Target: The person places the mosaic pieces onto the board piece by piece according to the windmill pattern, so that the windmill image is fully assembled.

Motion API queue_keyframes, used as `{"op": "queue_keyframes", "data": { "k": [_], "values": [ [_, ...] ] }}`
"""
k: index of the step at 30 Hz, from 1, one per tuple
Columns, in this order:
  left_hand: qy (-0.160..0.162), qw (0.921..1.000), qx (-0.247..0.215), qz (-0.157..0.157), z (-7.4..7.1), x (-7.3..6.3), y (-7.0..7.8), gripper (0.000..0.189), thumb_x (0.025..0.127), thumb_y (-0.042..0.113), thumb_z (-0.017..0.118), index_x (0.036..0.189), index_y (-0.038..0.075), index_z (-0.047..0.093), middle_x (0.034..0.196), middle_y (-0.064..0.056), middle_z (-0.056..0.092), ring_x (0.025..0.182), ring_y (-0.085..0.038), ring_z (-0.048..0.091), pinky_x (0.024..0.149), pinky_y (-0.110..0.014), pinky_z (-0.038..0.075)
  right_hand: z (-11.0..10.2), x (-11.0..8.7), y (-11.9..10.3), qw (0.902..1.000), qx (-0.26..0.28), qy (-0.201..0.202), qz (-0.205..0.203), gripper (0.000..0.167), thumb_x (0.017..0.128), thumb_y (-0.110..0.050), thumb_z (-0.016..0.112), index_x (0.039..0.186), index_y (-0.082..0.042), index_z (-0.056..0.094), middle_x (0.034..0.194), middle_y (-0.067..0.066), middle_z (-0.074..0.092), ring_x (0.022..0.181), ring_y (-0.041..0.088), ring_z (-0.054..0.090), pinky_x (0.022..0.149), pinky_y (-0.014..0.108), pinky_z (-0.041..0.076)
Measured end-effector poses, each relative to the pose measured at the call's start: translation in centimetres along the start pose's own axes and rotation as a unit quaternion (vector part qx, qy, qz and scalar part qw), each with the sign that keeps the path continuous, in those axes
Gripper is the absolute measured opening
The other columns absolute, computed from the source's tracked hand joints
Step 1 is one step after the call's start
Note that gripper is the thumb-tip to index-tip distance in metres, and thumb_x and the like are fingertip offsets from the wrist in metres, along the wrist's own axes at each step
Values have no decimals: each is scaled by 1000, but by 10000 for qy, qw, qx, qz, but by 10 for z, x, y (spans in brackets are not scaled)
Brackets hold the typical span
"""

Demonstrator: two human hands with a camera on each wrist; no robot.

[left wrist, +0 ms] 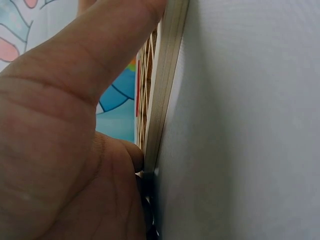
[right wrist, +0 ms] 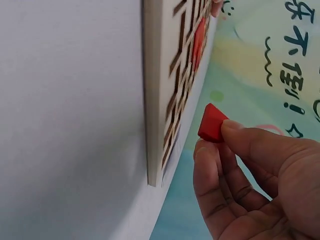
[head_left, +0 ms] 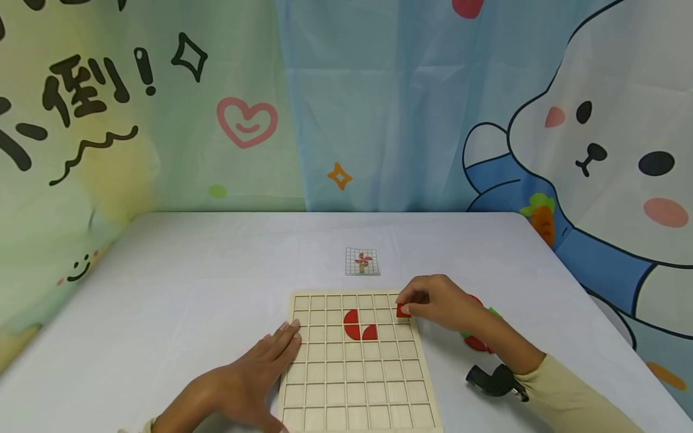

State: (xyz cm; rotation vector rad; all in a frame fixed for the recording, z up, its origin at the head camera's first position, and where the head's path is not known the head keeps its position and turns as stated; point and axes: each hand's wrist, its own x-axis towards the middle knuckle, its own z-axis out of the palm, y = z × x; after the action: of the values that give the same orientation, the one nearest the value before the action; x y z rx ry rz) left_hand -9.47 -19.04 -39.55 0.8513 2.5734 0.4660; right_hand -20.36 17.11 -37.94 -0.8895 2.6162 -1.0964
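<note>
A pale wooden grid board [head_left: 335, 391] lies on the table, with red quarter-round pieces [head_left: 352, 332] set in several of its upper squares. My left hand [head_left: 249, 373] rests along the board's left edge, fingers stretched out and thumb near the lower corner. In the left wrist view, the thumb and palm lie against the board's side [left wrist: 162, 95]. Over the board's upper right corner, my right hand [head_left: 438, 304] pinches a small red block [right wrist: 212, 123] between thumb and fingertips. In the right wrist view that block is held apart from the board; its full shape is partly covered.
Behind the board lies a small gridded card [head_left: 363, 262] picturing a red flower. More red and green pieces [head_left: 476, 344] lie right of the board, partly hidden by my right forearm. A black device [head_left: 495, 380] sits at the right wrist. A printed curtain [head_left: 379, 120] hangs behind the table.
</note>
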Motion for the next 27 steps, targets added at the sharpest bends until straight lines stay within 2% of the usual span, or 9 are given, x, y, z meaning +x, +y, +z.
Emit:
{"op": "queue_keyframes", "data": {
  "k": [6,12,20,27],
  "values": [
    [-13,10000,-39,12,-1,1,1,131,65,68,77,156,3,9,162,-9,-8,147,-28,-7,115,-53,12,5,3,-6,9994,-9,-359,-20,11,88,-5,70,95,-13,72,91,-7,66,79,11,60,72,26,52],
    [7,10000,-21,-5,-3,-1,1,131,64,68,78,155,2,11,162,-10,-9,147,-29,-6,115,-53,12,15,6,-11,9965,103,-831,10,11,88,-4,70,89,-15,71,85,-7,65,77,13,58,68,26,53],
    [9,10000,-77,29,-3,-3,1,131,65,68,77,155,0,10,162,-12,-9,147,-30,-6,114,-56,12,24,9,-15,9959,151,-896,-8,12,87,-2,70,87,-14,71,76,-7,62,71,12,57,63,26,51],
    [-24,9999,-152,-48,-2,-2,2,130,65,69,77,156,3,11,162,-8,-10,147,-28,-7,115,-54,10,28,12,-19,9964,134,-839,17,11,87,-1,70,87,-12,72,74,-7,61,67,10,55,58,24,49]
  ]
}}
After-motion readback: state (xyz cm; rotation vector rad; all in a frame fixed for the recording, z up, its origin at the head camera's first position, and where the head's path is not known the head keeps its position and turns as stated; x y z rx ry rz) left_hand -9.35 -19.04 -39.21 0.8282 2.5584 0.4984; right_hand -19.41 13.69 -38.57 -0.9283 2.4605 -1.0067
